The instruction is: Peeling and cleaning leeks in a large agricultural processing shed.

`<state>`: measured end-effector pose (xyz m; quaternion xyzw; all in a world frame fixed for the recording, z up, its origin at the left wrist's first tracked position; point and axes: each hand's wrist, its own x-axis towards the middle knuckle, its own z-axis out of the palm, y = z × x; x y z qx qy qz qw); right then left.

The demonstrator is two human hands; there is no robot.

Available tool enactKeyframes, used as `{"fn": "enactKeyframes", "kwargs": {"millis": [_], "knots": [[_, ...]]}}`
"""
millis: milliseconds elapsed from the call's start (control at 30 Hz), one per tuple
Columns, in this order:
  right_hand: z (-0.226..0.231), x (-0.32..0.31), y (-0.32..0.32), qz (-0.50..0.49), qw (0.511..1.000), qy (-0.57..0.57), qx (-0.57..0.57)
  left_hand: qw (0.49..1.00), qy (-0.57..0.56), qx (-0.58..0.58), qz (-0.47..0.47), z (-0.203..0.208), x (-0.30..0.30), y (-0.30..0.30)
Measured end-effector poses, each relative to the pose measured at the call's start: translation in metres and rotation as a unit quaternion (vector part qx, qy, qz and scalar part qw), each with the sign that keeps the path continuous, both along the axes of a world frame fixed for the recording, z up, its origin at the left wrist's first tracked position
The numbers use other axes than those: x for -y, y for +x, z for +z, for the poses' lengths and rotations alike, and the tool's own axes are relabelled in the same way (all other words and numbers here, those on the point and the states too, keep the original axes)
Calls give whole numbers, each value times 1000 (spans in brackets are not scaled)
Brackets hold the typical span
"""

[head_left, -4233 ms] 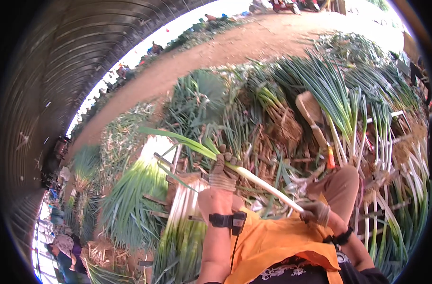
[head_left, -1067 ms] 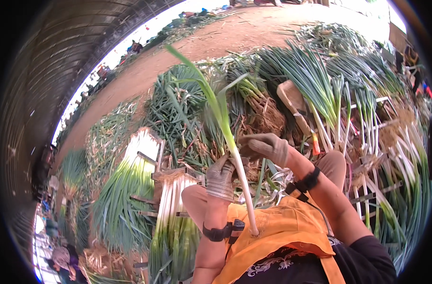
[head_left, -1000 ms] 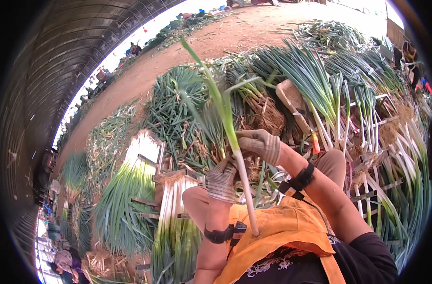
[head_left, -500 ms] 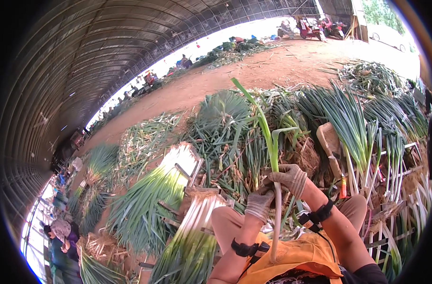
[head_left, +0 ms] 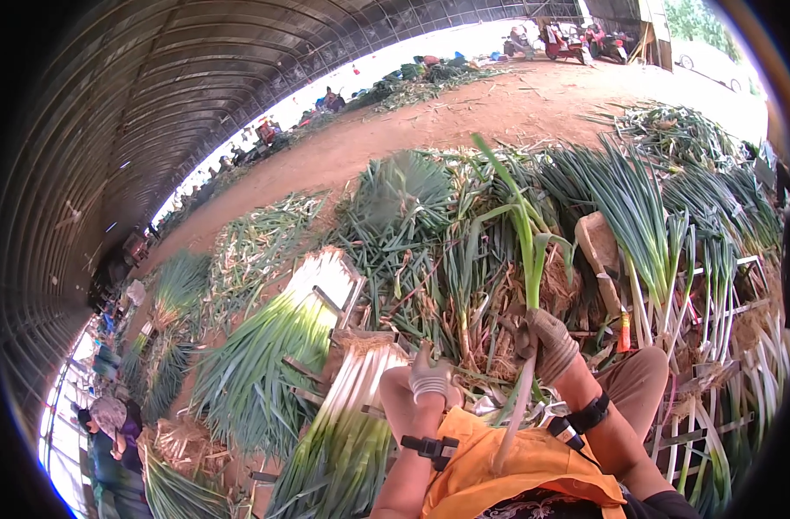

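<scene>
My right hand [head_left: 554, 348], in a grey knitted glove, grips a long green onion [head_left: 526, 233] around its pale stalk. The onion stands tilted, its leaves up and away from me, its white lower end near my lap against my orange apron [head_left: 473, 458]. My left hand [head_left: 429, 377], gloved the same way, is off the stalk above my left knee. One finger points up and the others are partly hidden; nothing shows in it. Closest to it lies a bundle of green onions [head_left: 360, 381], roots away from me.
Another onion bundle [head_left: 300, 303] rests in a metal frame [head_left: 347, 303] at left. Loose leaves and trimmings [head_left: 403, 251] cover the ground ahead. A tan container [head_left: 597, 251] and upright onions [head_left: 646, 225] stand at right. Another person [head_left: 109, 424] is at lower left.
My left hand has come off the stalk and moved left. My right hand has shifted right and slightly down with the green onion, whose leaves now spread farther apart.
</scene>
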<state>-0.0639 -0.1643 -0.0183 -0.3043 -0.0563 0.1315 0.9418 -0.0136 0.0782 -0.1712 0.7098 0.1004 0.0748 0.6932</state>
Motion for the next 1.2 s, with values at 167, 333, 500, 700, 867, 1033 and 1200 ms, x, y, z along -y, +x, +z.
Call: {"fn": "enactKeyframes", "kwargs": {"millis": [167, 333, 500, 700, 867, 1033, 1200], "knots": [[3, 3, 10, -59, 995, -77, -27, 938, -165, -104, -287, 101, 73, -50], [4, 1, 13, -95, 977, -185, -45, 943, -108, -133, -286, 105, 91, -74], [2, 2, 15, -101, 976, -187, -46, 945, 43, -85, -312, 121, 91, -75], [0, 0, 15, -98, 968, -222, -64, 923, 48, -138, -356, 130, 91, -73], [7, 0, 13, -137, 956, -253, -61, 922, 174, 3, -347, 131, 95, -85], [-19, 9, 23, -197, 950, -221, -95, 919, 201, 120, -316, 134, 95, -96], [-28, 16, 30, -240, 941, -211, -108, 920, -102, 31, -377, 120, 89, -99]]}}
